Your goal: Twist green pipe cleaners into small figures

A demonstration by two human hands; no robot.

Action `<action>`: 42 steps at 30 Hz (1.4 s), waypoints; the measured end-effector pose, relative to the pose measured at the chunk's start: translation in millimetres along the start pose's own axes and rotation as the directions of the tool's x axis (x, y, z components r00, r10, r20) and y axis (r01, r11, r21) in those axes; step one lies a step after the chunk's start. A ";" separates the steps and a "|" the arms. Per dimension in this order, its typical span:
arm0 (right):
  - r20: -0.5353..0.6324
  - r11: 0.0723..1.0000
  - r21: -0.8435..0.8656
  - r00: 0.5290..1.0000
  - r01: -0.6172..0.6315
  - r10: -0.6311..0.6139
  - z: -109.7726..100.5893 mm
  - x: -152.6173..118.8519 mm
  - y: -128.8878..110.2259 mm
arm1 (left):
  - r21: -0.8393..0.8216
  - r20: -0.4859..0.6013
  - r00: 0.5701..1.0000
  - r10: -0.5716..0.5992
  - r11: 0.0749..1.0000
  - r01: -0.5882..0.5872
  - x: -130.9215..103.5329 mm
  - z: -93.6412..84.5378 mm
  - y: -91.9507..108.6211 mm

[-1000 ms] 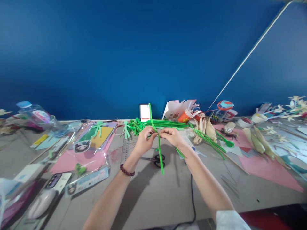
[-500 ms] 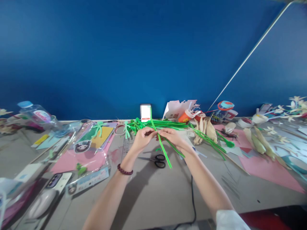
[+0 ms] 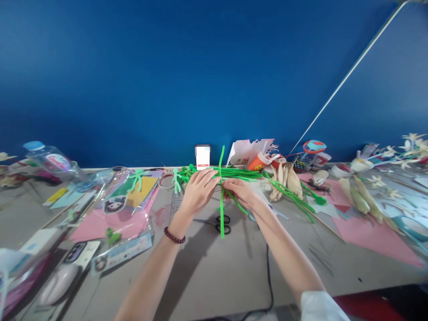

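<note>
Above the middle of the table, green pipe cleaners (image 3: 222,209) cross between my two hands. One of them stands nearly upright in view; another slants down to the right under my right hand. My left hand (image 3: 199,189) is closed, its fingertips on the pipe cleaners near the crossing, its back turned towards me. My right hand (image 3: 241,192) pinches them at the crossing from the right. Black-handled scissors (image 3: 226,219) lie below, partly covered by the hanging pipe cleaner. Behind my hands lies a bundle of green pipe cleaners (image 3: 240,173).
A phone (image 3: 202,157) with a lit screen leans on the blue wall. To the left are a plastic bottle (image 3: 55,160), pink paper (image 3: 96,223) and a computer mouse (image 3: 60,284). Dried husks (image 3: 294,183), orange paper cups (image 3: 257,162) and more pink paper (image 3: 377,240) lie right. A black cable (image 3: 268,276) crosses the front.
The long pipe cleaner has swung from slanting to nearly upright. My left hand has rolled over so that its back shows, and its fingers have shifted slightly. My right hand keeps its pinch.
</note>
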State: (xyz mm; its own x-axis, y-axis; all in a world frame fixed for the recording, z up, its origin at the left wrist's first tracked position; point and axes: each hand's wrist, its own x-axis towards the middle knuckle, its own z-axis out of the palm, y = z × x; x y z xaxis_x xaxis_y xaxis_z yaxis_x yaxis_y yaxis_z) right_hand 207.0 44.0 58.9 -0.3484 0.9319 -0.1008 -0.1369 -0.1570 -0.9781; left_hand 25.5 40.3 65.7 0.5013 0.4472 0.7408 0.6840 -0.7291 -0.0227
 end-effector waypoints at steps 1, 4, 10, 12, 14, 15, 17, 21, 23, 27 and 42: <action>0.021 1.000 0.001 1.000 -0.011 0.011 -0.1 -0.8 0.0 | 0.015 0.009 0.999 0.042 0.999 -0.042 0.2 -0.6 0.7; 0.067 0.998 -0.042 0.997 -0.046 0.049 -1.5 -3.1 -1.3 | 0.024 0.043 0.996 0.076 0.997 -0.077 1.4 -2.9 3.5; 0.009 0.946 -0.325 1.000 0.006 -0.004 -4.6 -5.6 -8.2 | -0.019 0.125 0.990 0.062 0.998 -0.060 5.3 -7.4 6.2; -0.007 0.909 -0.417 0.999 0.029 -0.035 -4.4 -6.7 -9.8 | -0.010 0.141 0.990 0.032 0.999 -0.030 5.9 -8.4 7.5; -0.021 0.829 -0.548 0.989 0.109 -0.144 -3.1 -8.9 -11.1 | -0.015 0.160 0.987 -0.027 0.999 0.030 6.0 -8.8 9.3; -0.021 0.757 -0.632 0.973 0.166 -0.230 -2.1 -10.4 -11.9 | -0.032 0.172 0.983 -0.063 0.997 0.070 5.8 -8.8 10.1; 0.026 0.547 -0.793 0.911 0.269 -0.411 0.3 -13.7 -13.9 | -0.095 0.197 0.968 -0.157 0.979 0.178 4.9 -8.5 10.8; 0.253 0.089 -0.929 0.792 0.359 -0.555 5.4 -18.0 -19.1 | -0.204 0.284 0.888 -0.362 0.882 0.425 2.1 -8.2 7.7; 0.337 -0.057 -0.926 0.751 0.373 -0.568 7.4 -18.4 -21.1 | -0.231 0.330 0.859 -0.390 0.850 0.474 1.0 -8.8 5.0; 0.429 -0.177 -0.898 0.712 0.403 -0.555 9.9 -17.6 -21.7 | -0.404 0.401 0.864 -0.306 0.787 0.466 1.1 -9.7 0.1; 0.466 -0.153 -0.870 0.682 0.468 -0.564 12.2 -7.9 -4.2 | -0.500 0.444 0.832 -0.333 0.679 0.538 -3.0 3.3 -12.6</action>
State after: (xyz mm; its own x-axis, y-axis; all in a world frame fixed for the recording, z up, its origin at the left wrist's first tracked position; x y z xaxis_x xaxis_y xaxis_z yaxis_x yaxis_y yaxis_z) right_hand 199.0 33.3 66.0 -0.5923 0.5719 0.5676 0.6649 0.7448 -0.0566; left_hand 17.1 49.8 61.5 0.4248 0.8448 0.3254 0.4693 -0.5128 0.7188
